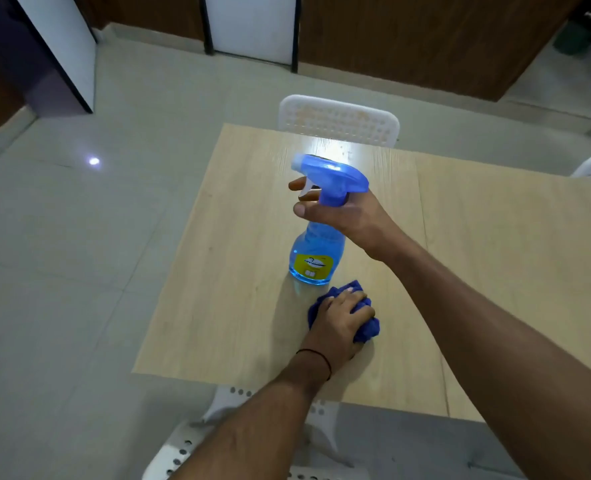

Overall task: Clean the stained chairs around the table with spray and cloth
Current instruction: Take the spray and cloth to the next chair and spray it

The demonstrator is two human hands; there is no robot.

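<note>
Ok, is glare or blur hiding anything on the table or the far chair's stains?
Head view: glare washes out a patch of the table just behind the spray bottle; a small light reflection dots the floor at left; the frame is dim and soft, yet the far chair shows orange stains; the wide-angle lens splays the door frames at top.

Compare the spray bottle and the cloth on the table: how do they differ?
The spray bottle stands upright on the table; the cloth lies crumpled on it. The spray bottle is see-through light blue with a yellow label; the cloth is opaque darker blue. The right hand wraps the spray bottle's neck; the left hand grips the cloth from above. Shared: both blue, both on the table, each in one hand.
</note>
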